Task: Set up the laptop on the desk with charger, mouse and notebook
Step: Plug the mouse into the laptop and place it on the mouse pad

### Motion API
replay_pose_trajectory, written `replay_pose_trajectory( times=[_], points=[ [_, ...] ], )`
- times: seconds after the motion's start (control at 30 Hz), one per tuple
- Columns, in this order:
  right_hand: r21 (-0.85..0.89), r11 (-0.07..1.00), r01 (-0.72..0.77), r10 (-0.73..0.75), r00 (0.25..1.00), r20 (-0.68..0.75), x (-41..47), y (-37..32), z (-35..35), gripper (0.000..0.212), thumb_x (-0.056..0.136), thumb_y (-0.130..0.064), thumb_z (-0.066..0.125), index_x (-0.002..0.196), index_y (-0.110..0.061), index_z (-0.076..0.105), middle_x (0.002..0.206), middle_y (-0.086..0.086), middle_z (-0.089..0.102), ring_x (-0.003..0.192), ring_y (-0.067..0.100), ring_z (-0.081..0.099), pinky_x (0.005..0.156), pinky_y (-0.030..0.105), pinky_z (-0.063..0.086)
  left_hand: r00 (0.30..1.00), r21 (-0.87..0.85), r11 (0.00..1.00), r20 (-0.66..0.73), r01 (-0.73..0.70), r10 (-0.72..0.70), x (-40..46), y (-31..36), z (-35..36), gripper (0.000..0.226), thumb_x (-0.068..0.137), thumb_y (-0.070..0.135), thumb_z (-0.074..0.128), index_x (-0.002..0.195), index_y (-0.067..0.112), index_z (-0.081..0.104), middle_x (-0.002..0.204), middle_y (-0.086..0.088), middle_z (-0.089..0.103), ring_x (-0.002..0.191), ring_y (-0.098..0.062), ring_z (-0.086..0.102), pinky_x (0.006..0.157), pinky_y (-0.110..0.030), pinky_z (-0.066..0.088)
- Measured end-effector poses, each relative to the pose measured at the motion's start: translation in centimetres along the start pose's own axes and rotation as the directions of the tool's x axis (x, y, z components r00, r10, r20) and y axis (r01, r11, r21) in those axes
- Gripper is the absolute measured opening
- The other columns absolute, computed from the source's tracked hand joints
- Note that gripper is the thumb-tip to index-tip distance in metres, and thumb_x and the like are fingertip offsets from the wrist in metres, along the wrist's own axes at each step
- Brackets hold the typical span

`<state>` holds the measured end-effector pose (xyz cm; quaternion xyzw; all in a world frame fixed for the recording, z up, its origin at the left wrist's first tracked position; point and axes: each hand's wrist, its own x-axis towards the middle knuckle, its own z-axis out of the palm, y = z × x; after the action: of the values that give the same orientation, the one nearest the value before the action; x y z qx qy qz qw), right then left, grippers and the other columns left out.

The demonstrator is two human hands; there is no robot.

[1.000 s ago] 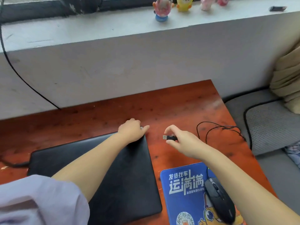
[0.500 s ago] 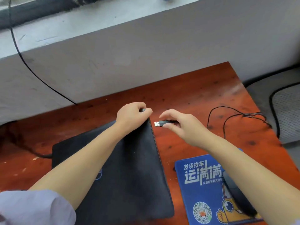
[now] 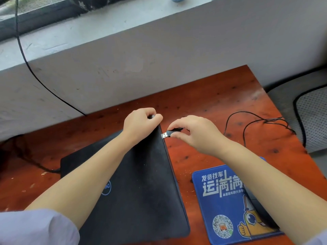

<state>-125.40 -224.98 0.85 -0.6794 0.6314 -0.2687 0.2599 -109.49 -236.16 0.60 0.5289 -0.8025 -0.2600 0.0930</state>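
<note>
A closed black laptop lies on the red-brown desk. My left hand grips its far right corner. My right hand pinches the mouse's USB plug, whose metal tip touches the laptop's right edge. The thin mouse cable loops over the desk to the right. The black mouse sits on a blue mouse pad, mostly hidden by my right forearm. A black cable reaches the laptop's left side. No notebook is in view.
A grey wall and window ledge stand right behind the desk, with a black wire hanging down the wall. A grey mesh cushion lies off the desk's right edge.
My right hand has carried the USB plug leftward until its tip meets the laptop's right edge. My left hand stays on the laptop's corner. The camera has tilted down and closer.
</note>
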Motion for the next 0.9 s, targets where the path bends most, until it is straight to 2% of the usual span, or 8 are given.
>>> replay_pose_trajectory(
  times=[0.2, 0.3, 0.4, 0.6, 0.7, 0.83, 0.9],
  points=[
    [-0.205, 0.974, 0.100, -0.104, 0.994, -0.010, 0.3, -0.3, -0.3, 0.018, 0.087, -0.036, 0.057, 0.102, -0.029, 0.065, 0.082, -0.007, 0.063, 0.087, 0.016, 0.054, 0.061, 0.027, 0.038, 1.000, 0.018, 1.000, 0.007, 0.010, -0.010, 0.1, 0.0, 0.3, 0.032, 0.069, 0.039, 0.041, 0.062, 0.010, 0.052, 0.048, 0.003, 0.039, 0.051, -0.011, 0.039, 0.051, -0.028, 0.032],
    [-0.233, 0.967, 0.106, -0.098, 0.994, 0.044, 0.6, -0.3, -0.6, 0.018, 0.087, -0.038, 0.056, 0.102, -0.032, 0.065, 0.081, -0.009, 0.061, 0.087, 0.015, 0.054, 0.062, 0.026, 0.036, 1.000, 0.021, 1.000, 0.019, 0.007, -0.007, 0.1, 0.1, 0.6, 0.033, 0.069, 0.040, 0.041, 0.063, 0.010, 0.054, 0.049, 0.003, 0.041, 0.052, -0.012, 0.040, 0.052, -0.028, 0.032],
    [-0.162, 0.985, 0.065, -0.052, 0.995, 0.083, 0.7, 0.0, -0.8, 0.019, 0.088, -0.038, 0.055, 0.104, -0.034, 0.063, 0.088, -0.009, 0.064, 0.090, 0.013, 0.055, 0.066, 0.030, 0.042, 1.000, 0.021, 1.000, 0.016, 0.002, -0.002, 0.1, 0.1, 0.8, 0.033, 0.069, 0.040, 0.041, 0.063, 0.010, 0.054, 0.049, 0.003, 0.041, 0.052, -0.011, 0.040, 0.051, -0.028, 0.032],
    [-0.096, 0.995, 0.024, -0.028, 0.999, -0.034, -0.2, -0.1, 0.4, 0.019, 0.087, -0.033, 0.058, 0.104, -0.028, 0.065, 0.087, -0.006, 0.063, 0.086, 0.017, 0.055, 0.069, 0.034, 0.047, 1.000, 0.032, 0.999, 0.014, 0.007, -0.008, 0.3, 0.0, 0.6, 0.030, 0.069, 0.039, 0.041, 0.060, 0.012, 0.050, 0.049, 0.003, 0.040, 0.051, -0.011, 0.039, 0.050, -0.028, 0.031],
    [0.009, 1.000, 0.025, -0.025, 0.999, 0.026, 0.3, 0.4, 0.2, 0.018, 0.086, -0.029, 0.061, 0.103, -0.028, 0.067, 0.083, -0.010, 0.059, 0.074, 0.010, 0.047, 0.068, 0.031, 0.044, 1.000, 0.028, 1.000, 0.017, 0.008, -0.008, 0.3, -0.1, 0.7, 0.031, 0.068, 0.039, 0.042, 0.061, 0.010, 0.050, 0.049, 0.003, 0.040, 0.052, -0.012, 0.039, 0.050, -0.028, 0.031],
    [0.243, 0.969, -0.035, 0.028, 0.999, 0.032, 0.1, 0.7, 0.6, 0.018, 0.085, -0.020, 0.064, 0.102, -0.020, 0.069, 0.095, -0.002, 0.070, 0.080, 0.014, 0.058, 0.076, 0.026, 0.045, 1.000, 0.026, 1.000, 0.023, 0.007, -0.007, 0.2, 0.0, 0.6, 0.027, 0.069, 0.039, 0.041, 0.057, 0.015, 0.046, 0.048, 0.002, 0.039, 0.051, -0.011, 0.039, 0.049, -0.027, 0.030],
    [0.256, 0.966, -0.038, 0.037, 0.999, 0.008, 0.0, 0.6, 1.2, 0.019, 0.085, -0.020, 0.065, 0.103, -0.019, 0.069, 0.096, -0.001, 0.071, 0.081, 0.013, 0.059, 0.077, 0.029, 0.046, 1.000, 0.027, 1.000, 0.028, 0.009, -0.010, 0.2, 0.0, 0.6, 0.026, 0.068, 0.039, 0.041, 0.056, 0.016, 0.046, 0.048, 0.002, 0.040, 0.052, -0.012, 0.040, 0.050, -0.028, 0.030]
  ],
)
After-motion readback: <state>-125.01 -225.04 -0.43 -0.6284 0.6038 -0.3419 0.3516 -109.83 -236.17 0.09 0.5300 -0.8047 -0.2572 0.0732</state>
